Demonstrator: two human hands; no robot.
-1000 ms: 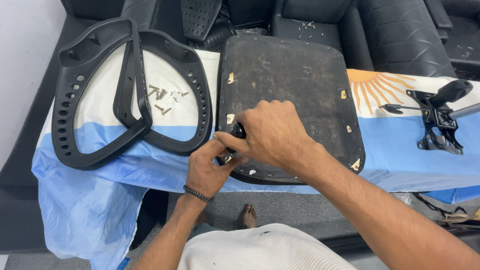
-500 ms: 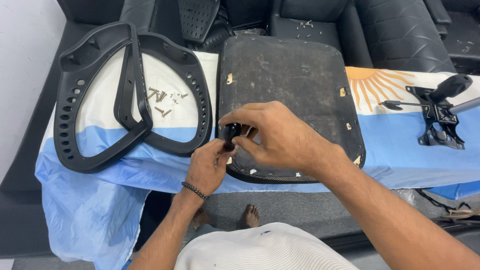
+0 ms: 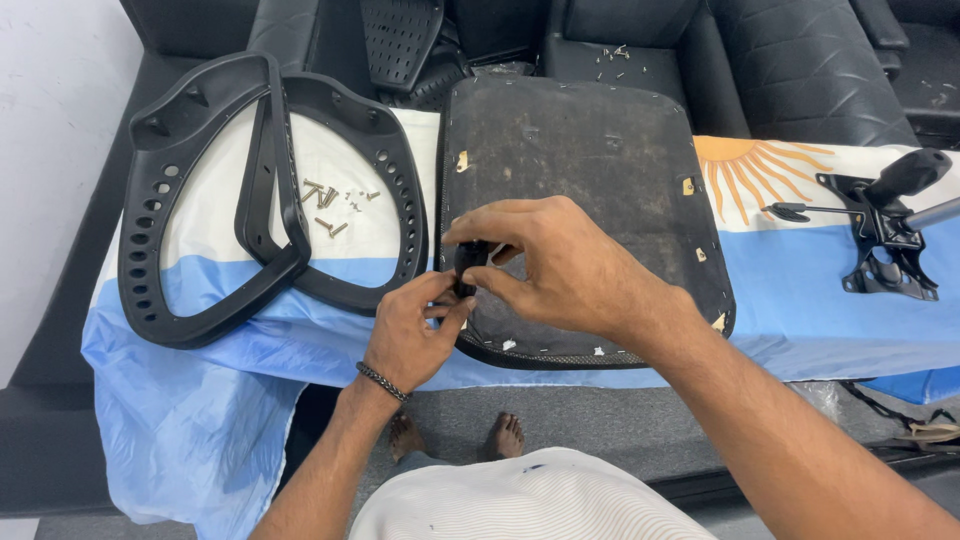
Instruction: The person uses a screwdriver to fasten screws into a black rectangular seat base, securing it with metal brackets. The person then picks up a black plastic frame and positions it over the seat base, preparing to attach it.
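Two black plastic frames [image 3: 270,200], loose screws [image 3: 325,205], chair mechanism [image 3: 885,240] on blue-and-white cloth [image 3: 800,300].

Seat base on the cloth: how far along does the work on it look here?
Done: two black frames lie detached, loose screws between them, and the lever mechanism sits apart. In hand: left hand and right hand pinch a small black part at the seat base edge. Left: nothing is attached to the base.
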